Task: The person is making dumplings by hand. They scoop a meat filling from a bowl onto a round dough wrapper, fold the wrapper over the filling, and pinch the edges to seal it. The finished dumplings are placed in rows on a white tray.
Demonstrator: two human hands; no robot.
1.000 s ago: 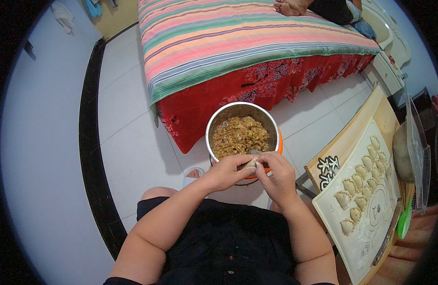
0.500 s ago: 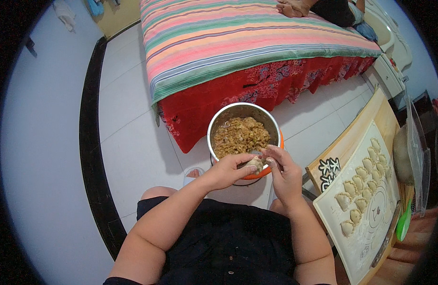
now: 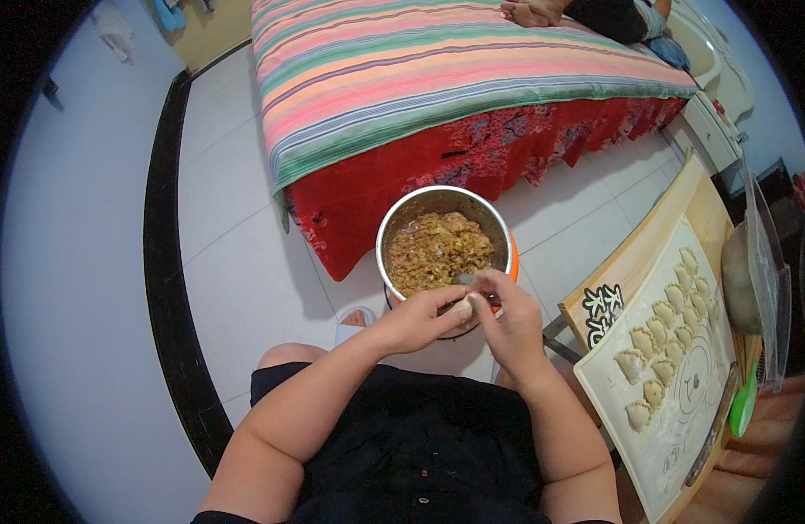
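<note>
Both my hands meet over the near rim of a metal pot [image 3: 388, 229] holding a brown, chunky minced filling [image 3: 442, 249]. Between them is a small pale dumpling [image 3: 461, 308], partly covered by my fingers. My left hand [image 3: 417, 319] holds it from the left, thumb and fingers closed round it. The fingers of my right hand [image 3: 512, 325] pinch its edge from the right. A grey, spoon-like end [image 3: 464, 279] shows by my right fingertips at the pot's near side; whether that hand touches it, I cannot tell.
On my right, a white mat [image 3: 634, 450] on a wooden board [image 3: 673, 210] carries rows of dumplings [image 3: 664, 312]. A green spoon [image 3: 745, 403] lies at its far edge. Ahead stands a bed with a striped cover [image 3: 402, 79]; another person's feet [image 3: 532, 12] rest on it.
My right hand has come slightly left and lower, its fingers closing in over the dumpling. The left hand stays nearly in place, still holding it. The whole view has shifted a little.
</note>
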